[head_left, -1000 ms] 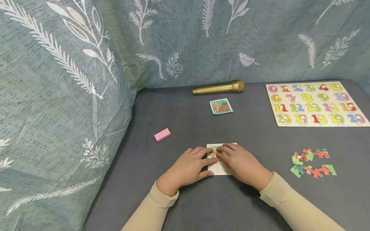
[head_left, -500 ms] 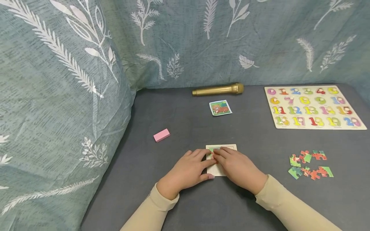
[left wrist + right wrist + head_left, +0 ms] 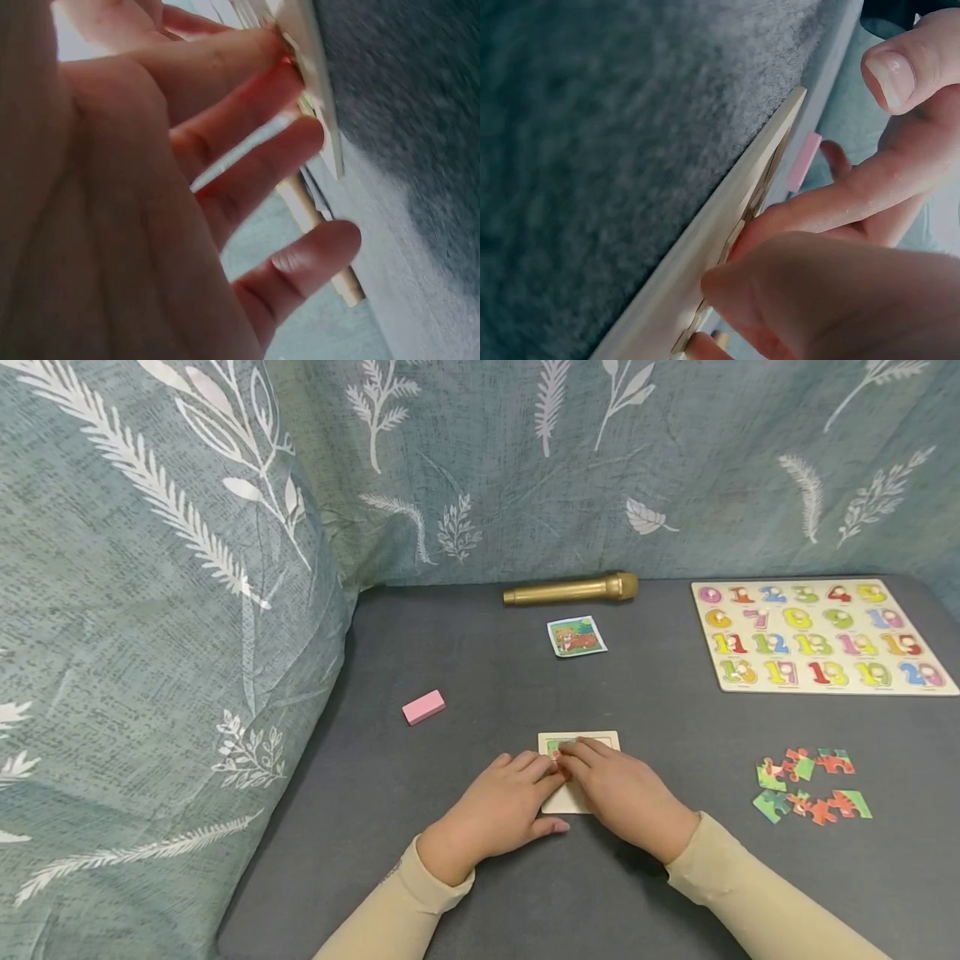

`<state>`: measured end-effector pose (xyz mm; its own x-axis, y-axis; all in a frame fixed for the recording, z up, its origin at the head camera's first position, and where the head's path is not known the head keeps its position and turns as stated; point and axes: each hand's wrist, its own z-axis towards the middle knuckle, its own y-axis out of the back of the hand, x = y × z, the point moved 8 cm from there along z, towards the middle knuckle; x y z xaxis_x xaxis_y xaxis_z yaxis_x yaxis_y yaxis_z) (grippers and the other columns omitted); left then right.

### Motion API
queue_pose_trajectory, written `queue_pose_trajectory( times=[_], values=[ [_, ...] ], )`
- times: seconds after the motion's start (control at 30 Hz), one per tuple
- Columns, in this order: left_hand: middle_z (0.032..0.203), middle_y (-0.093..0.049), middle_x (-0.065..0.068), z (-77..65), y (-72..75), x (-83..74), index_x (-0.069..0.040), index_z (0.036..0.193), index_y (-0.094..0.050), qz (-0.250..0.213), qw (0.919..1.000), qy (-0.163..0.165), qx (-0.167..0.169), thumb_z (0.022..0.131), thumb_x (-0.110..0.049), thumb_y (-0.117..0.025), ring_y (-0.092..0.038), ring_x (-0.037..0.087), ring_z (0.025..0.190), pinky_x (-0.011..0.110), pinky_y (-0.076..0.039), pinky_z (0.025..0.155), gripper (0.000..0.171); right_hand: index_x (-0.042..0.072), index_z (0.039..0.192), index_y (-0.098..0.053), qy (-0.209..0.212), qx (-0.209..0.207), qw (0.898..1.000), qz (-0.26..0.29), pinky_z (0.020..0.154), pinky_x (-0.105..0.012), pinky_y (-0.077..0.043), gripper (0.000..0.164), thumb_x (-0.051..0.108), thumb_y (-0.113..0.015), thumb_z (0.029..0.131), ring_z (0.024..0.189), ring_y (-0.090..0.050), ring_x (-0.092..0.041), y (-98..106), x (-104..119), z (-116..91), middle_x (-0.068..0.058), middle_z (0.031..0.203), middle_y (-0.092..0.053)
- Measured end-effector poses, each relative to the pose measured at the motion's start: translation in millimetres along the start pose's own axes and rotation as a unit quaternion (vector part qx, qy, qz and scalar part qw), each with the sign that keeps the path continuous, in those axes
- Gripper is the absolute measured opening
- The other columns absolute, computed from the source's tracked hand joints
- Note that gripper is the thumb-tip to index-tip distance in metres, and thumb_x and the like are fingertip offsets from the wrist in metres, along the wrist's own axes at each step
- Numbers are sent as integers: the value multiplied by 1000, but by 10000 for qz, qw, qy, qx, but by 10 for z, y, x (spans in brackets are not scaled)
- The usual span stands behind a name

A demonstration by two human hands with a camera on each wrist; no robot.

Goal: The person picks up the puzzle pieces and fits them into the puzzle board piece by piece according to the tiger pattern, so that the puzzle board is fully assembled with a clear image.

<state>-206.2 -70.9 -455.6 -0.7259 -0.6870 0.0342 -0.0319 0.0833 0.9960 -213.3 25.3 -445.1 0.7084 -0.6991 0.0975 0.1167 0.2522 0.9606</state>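
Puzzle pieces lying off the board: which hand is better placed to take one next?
Probably the right hand: the puzzle pieces lie on its side, while the left hand is farther, at the small board's left edge.

Head camera looks forward and down; wrist cameras share the board (image 3: 567,800)

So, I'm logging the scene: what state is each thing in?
Pale wooden puzzle tray: partly filled, partly covered
Orange and green jigsaw pieces: loose, outside the tray
Left grip: touching the tray
Right grip: touching the tray
Cream rectangular number board: apparently full
Square green picture card: face up
Gold microphone: on its side
Pink rectangular block: lying flat
Teal fabric curtain: hanging
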Motion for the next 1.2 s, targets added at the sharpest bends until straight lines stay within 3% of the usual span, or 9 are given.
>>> queue_pose_trajectory(
  times=[0.3, 0.53, 0.77, 0.9, 1.0, 1.1, 1.2],
  values=[
    [139, -56, -4, -1, -25, -48, -19, 146, -62, 398, 9986, 307, 175, 101, -66, -53, -50, 15, 128, 33, -44, 97, 66, 3, 122, -74, 103, -231, 9997, -53, 95, -41, -57, 28, 9, -78, 95, 119, -66, -30, 9, 22, 1, -8, 125, -69],
    [133, -57, -5, 12, -6, -85, -20, 140, -65, 640, 9970, 426, 48, 100, -67, -53, -51, 15, 123, 32, -42, 94, 63, 2, 128, -71, 173, 13, 9998, -107, 102, -42, -54, 36, 7, -78, 94, 127, -62, -33, -16, 21, -15, -10, 132, -67],
    [132, -57, -5, 13, 5, -26, -21, 143, -64, 454, 9980, 426, -108, 101, -66, -52, -52, 15, 123, 34, -43, 92, 63, 2, 132, -69, 150, 142, 9992, 343, 108, -44, -49, 38, 6, -76, 95, 131, -58, -33, -41, -54, -14, -12, 138, -64],
    [134, -59, -4, 6, 12, 51, -22, 145, -65, 44, 9988, 385, -284, 103, -60, -55, -53, 16, 124, 35, -45, 92, 58, 1, 147, -57, -161, 288, 9928, 1151, 106, -48, -50, 55, -3, -70, 95, 138, -54, -33, -58, -160, -61, -14, 150, -56],
    [137, -60, -2, 9, 25, 76, -21, 144, -66, -220, 9983, 351, -413, 103, -56, -59, -54, 17, 125, 36, -46, 93, 55, 2, 152, -52, -568, 180, 9847, 1637, 104, -52, -51, 62, -10, -65, 93, 140, -51, -36, 63, -340, -161, -16, 156, -50],
    [142, -59, 1, 23, 19, 79, -20, 144, -66, -401, 9979, 372, -360, 103, -55, -60, -53, 18, 130, 38, -46, 98, 54, 2, 139, -65, -999, -89, 9848, 1418, 98, -56, -53, 52, -10, -68, 89, 128, -61, -39, 304, -623, -375, -17, 143, -61],
    [149, -56, 0, 34, -6, 91, -21, 146, -64, -476, 9976, 449, -215, 104, -54, -59, -51, 19, 135, 39, -45, 103, 53, 1, 118, -76, -1626, 65, 9829, 867, 84, -55, -57, 34, -5, -80, 85, 104, -70, -38, 465, -956, -739, -15, 116, -71]
  ],
)
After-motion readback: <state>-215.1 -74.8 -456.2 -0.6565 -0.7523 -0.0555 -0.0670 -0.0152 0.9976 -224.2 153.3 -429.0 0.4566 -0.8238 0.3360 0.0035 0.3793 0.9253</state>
